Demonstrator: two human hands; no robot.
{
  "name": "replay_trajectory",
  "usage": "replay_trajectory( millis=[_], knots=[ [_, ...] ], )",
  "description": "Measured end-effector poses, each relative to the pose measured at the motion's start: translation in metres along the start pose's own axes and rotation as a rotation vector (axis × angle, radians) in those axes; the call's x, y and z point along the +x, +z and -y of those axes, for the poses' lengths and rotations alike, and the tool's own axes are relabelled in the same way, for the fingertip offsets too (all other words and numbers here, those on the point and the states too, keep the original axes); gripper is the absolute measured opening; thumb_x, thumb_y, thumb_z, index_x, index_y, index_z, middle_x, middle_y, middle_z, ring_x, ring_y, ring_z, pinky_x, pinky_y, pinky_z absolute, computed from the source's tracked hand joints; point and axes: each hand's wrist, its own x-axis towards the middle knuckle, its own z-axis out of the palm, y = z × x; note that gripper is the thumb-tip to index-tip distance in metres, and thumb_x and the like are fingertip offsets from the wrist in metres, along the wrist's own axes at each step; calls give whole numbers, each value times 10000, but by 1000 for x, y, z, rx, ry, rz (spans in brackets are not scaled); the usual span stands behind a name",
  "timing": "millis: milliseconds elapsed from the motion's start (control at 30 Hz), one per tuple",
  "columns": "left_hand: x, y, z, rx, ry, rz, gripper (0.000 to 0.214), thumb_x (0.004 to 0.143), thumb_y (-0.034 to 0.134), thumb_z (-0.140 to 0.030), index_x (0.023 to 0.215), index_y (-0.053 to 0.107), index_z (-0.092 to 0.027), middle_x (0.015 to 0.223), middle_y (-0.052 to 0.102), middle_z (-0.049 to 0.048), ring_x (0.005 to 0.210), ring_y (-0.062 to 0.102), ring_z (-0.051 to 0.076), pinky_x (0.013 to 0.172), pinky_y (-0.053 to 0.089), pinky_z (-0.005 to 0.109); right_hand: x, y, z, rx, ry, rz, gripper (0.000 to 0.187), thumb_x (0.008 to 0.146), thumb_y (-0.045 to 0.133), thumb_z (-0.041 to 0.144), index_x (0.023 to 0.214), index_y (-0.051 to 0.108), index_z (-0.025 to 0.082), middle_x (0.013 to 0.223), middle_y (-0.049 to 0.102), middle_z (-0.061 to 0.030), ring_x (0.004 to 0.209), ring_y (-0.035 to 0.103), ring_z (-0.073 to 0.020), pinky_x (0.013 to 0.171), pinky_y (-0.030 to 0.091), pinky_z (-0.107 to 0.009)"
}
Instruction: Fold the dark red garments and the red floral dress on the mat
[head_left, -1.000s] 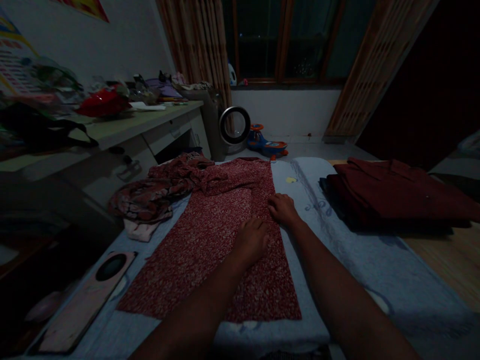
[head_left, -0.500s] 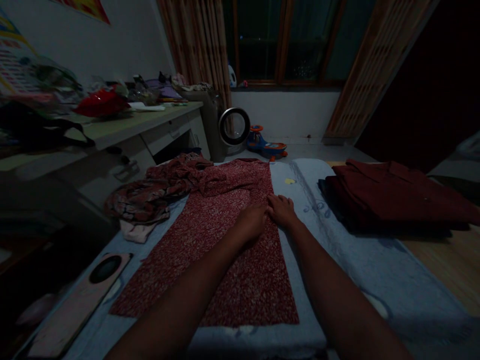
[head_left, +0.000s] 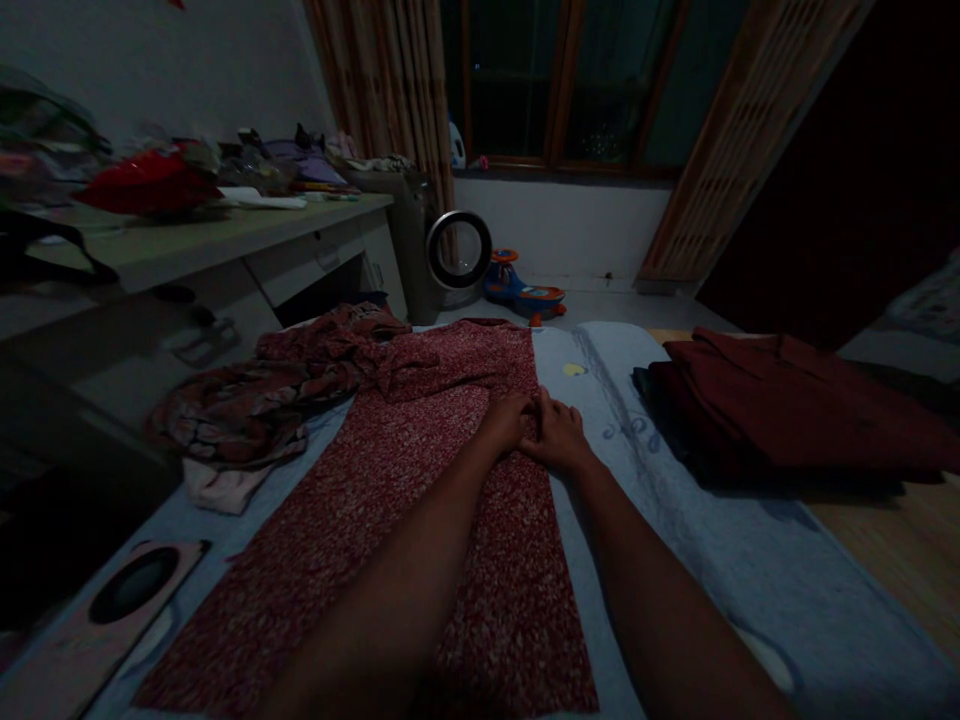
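Note:
A long red dress [head_left: 405, 450] with pale speckles lies spread on a light blue bedsheet [head_left: 615, 480]. My left hand [head_left: 504, 425] is on its upper part near the right edge, with fingers curled in on the cloth. Close against it, my right hand [head_left: 556, 432] pinches the fabric at that edge, thumb toward the left hand. The fingertips of both hands are partly hidden and dim. Folds run across the dress just beyond the hands, toward its far end.
Folded dark red clothes [head_left: 795, 400] are stacked at the right. Crumpled patterned clothing [head_left: 232, 410] lies at the left, and a pink phone-like object [head_left: 90, 640] nearer. A cluttered desk [head_left: 300, 225], washing machine [head_left: 405, 230] and ride-on toy [head_left: 525, 290] stand beyond.
My left hand has shifted slightly up the dress, and my right hand has turned inward so that the two now meet at the cloth. The view has moved a little.

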Motion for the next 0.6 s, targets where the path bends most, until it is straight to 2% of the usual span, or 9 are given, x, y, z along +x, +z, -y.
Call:
replay_trajectory(
  millis=[100,167,233,333,433,600],
  knots=[
    [-1,-3,8,43,-11,-20,334,821,509,-43,1057,703,-177,1138,688,68,1086,594,206,1026,440,332,1,-2,-1,19,-24,-26,1079,760,633,633,1573,138,125,1526,408,-188,1387,343,-380,1122,209,-563],
    [-1,-6,11,101,-43,-72,319,833,522,-60,1066,693,-194,1165,680,66,1127,567,220,1037,426,347,2,-5,-1,35,-27,-43,933,823,586,578,1559,215,141,1518,428,-168,1379,366,-351,1118,244,-529],
    [-2,-7,15,149,-64,-103,296,856,535,-94,1090,678,-204,1191,671,66,1162,543,230,1046,413,366,2,-7,0,29,-17,-36,704,901,509,471,1517,336,176,1493,474,-133,1371,385,-318,1122,255,-508],
    [-4,-7,19,195,-92,-82,258,900,535,-162,1124,654,-203,1235,651,69,1191,528,240,1058,396,397,1,-9,6,-36,14,41,519,962,412,355,1466,431,233,1516,465,-78,1406,346,-315,1139,194,-575],
    [-7,-5,21,218,-109,-40,287,933,515,-206,1203,611,-215,1334,603,68,1259,496,233,1090,366,406,-1,-9,11,-122,58,103,516,991,366,379,1492,399,257,1587,358,-49,1446,278,-338,1134,148,-640],
    [-9,-3,22,240,-128,1,350,965,473,-226,1307,547,-227,1477,498,73,1394,389,232,1166,270,457,0,-7,15,-193,146,107,574,988,359,492,1509,374,251,1616,291,-68,1461,234,-370,1130,147,-640]
  ],
)
